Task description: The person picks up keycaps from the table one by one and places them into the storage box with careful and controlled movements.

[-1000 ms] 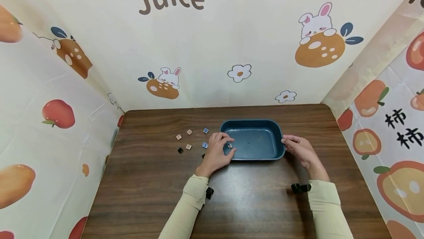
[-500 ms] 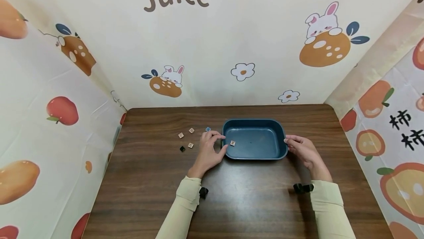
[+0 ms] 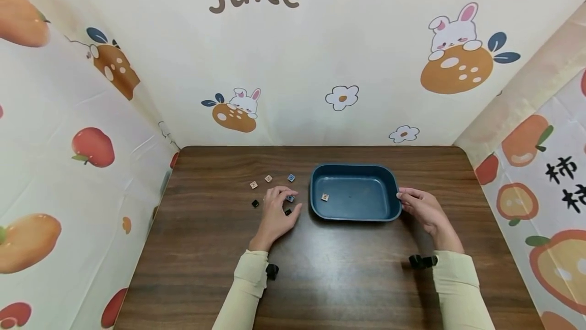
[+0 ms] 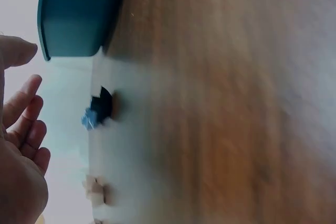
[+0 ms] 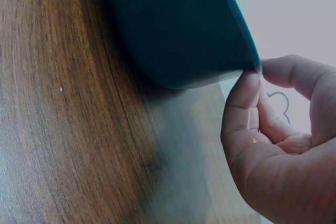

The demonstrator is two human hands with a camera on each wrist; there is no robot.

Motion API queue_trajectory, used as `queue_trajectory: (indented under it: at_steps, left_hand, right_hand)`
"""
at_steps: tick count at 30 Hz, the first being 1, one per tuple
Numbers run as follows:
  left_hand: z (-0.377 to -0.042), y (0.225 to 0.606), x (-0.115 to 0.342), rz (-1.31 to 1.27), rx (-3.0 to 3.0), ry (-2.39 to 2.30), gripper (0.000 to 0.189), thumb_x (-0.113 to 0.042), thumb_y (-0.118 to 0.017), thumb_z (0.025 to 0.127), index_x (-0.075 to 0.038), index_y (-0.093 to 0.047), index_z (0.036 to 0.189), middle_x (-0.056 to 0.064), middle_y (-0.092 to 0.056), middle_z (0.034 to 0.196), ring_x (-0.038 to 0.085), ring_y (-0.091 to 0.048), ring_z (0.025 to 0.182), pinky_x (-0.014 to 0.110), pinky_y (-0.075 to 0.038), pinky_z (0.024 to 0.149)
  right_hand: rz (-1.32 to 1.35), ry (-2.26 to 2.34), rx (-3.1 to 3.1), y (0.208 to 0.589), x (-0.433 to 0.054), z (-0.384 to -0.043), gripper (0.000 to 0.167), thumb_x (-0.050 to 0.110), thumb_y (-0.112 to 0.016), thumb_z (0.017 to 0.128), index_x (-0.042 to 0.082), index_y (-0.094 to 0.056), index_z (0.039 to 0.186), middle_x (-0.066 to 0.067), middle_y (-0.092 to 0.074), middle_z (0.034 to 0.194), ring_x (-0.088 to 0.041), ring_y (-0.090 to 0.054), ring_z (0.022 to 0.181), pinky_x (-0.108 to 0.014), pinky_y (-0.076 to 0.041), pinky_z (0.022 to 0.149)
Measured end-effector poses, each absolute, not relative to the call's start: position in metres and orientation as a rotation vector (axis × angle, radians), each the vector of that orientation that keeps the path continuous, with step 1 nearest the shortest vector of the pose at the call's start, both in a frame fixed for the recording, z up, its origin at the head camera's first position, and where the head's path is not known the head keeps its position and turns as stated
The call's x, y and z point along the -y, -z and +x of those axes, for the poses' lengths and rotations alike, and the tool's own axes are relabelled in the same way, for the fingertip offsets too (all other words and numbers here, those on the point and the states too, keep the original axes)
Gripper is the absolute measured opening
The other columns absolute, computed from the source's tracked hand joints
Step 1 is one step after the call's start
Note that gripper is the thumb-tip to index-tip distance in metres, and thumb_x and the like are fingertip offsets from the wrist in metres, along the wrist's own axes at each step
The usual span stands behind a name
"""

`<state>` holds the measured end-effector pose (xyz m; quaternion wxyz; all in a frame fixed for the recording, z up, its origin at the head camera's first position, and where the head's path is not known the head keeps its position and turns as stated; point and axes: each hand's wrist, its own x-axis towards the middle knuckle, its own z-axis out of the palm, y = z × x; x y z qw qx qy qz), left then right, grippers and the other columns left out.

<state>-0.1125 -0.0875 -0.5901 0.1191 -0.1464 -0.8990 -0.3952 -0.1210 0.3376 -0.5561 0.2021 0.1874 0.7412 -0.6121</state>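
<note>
A dark teal plastic tray (image 3: 361, 200) stands on the wooden table with one small beige block (image 3: 324, 197) inside, near its left end. My right hand (image 3: 426, 213) pinches the tray's right rim between thumb and fingers, as the right wrist view shows close up. Left of the tray, my left hand (image 3: 276, 215) hovers with thumb and fingers spread apart and nothing between them. Just by its fingertips are a blue block (image 3: 290, 199) and a black block (image 3: 288, 212). In the left wrist view the fingers (image 4: 23, 103) are loosely bent.
Farther left on the table lie two beige blocks (image 3: 254, 185) and another black block (image 3: 255, 203). A second blue block (image 3: 291, 178) lies behind the left hand. Fruit-printed cloth (image 3: 293, 65) walls the table at the back and sides.
My left hand has let go of the beige block inside the tray and moved left, out over the blue and black blocks. The right hand keeps its pinch on the rim.
</note>
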Motion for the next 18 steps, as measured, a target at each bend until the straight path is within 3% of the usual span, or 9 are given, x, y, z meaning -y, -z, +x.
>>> queue_trajectory:
  at_steps: [9,18]
  left_hand:
    - [-0.100,0.597,0.104,-0.349,2.669,1.140,0.030,-0.026,-0.082,0.091,-0.010,-0.076,0.116,0.008,-0.067,0.118,0.031,-0.056,0.113,0.052,-0.043,0.102]
    - [-0.091,0.605,0.115,-0.285,2.784,1.156,0.032,-0.031,-0.080,0.093,-0.013,-0.075,0.120,0.007,-0.068,0.120,0.033,-0.055,0.119,0.055,-0.039,0.110]
  right_hand:
    - [0.525,1.711,-2.068,0.555,-0.337,-0.121,0.059,0.034,-0.066,0.105,-0.002,-0.053,0.149,0.021,-0.068,0.102,0.001,-0.066,0.092,-0.015,-0.059,0.086]
    - [0.548,1.679,-2.076,0.553,-0.336,-0.120,0.060,0.039,-0.067,0.104,0.001,-0.055,0.149,0.022,-0.067,0.102,0.001,-0.065,0.094,-0.015,-0.059,0.087]
